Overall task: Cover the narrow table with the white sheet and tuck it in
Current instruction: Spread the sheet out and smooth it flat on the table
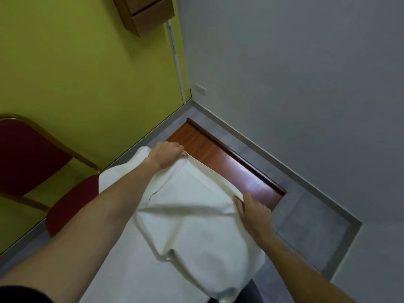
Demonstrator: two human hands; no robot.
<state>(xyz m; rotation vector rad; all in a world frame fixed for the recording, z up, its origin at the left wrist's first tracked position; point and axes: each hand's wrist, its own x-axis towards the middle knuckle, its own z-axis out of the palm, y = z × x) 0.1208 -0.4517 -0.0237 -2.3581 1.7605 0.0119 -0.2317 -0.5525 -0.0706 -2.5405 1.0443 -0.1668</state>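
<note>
The white sheet lies rumpled over the near part of the narrow wooden table, whose reddish-brown far end is bare. My left hand grips the sheet's far edge at its left corner, fingers curled over the cloth. My right hand pinches the same edge at the right, close to the table's right side. The edge runs taut between both hands. Folds bunch up in the sheet's middle.
A red padded chair with a gold frame stands at the left, against the green wall. The table's far end sits near the corner with the grey wall. Grey floor shows right of the table. A wooden cabinet hangs above.
</note>
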